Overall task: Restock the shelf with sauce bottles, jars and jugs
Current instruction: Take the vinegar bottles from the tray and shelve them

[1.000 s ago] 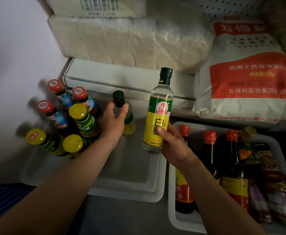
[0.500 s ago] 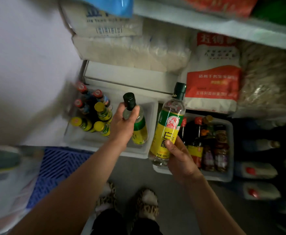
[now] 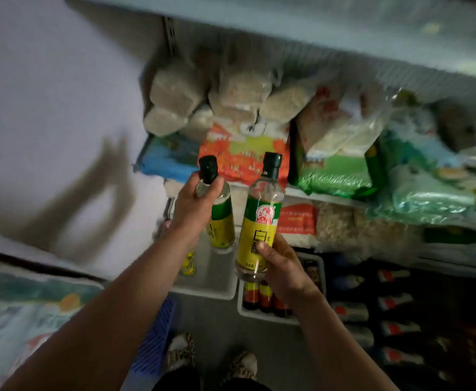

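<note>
Head view showed her left hand (image 3: 196, 198) gripping one vinegar bottle (image 3: 217, 218) by its neck, right hand (image 3: 283, 266) clasping another bottle (image 3: 256, 221) low, both held near the bagged shelf (image 3: 330, 197); they could knock together or slip.

Bare forearms, leopard-print slippers (image 3: 181, 351), dark trousers (image 3: 174, 380).

Two clear bottles, green-yellow labels, dark caps, upright in mid-air: left bottle (image 3: 217, 213), right bottle (image 3: 258, 221), side by side, apart.
</note>
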A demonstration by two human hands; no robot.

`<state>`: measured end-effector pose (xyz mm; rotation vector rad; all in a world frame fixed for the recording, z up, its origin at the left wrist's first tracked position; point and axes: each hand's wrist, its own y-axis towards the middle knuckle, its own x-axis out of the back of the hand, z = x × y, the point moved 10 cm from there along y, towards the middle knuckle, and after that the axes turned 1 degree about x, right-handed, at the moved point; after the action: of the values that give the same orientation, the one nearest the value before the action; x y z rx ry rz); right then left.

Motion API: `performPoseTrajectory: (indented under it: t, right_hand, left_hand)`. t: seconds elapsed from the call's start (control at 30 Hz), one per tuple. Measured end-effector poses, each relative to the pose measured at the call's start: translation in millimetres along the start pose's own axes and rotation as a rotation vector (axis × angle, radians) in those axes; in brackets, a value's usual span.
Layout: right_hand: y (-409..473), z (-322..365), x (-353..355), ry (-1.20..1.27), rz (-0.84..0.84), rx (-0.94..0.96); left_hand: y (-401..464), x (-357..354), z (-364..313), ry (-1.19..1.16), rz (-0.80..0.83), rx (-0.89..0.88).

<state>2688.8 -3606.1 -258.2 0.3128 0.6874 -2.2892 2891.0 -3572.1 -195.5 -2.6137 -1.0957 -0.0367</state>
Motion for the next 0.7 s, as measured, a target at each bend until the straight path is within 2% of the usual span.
performPoseTrajectory:
  t: [0.2, 0.37, 0.57, 0.7]
  right_hand:
    - [-7, 144, -56, -0.024, 0.157, 0.212]
    - [-8, 243, -87, -0.087, 0.242, 0.397]
    - [4, 334, -117, -0.135, 0.236, 0.561]
    - [28, 381, -128, -0.163, 0.167, 0.654]
  left_hand:
    - [-13, 19, -167, -0.106, -0.055, -0.198]
    - [-19, 44, -279, -0.201, -0.11, -0.367]
    - [-7, 61, -389, -0.261, -0.096, -0.448]
    - [32, 58, -432, -0.245, -0.051, -0.45]
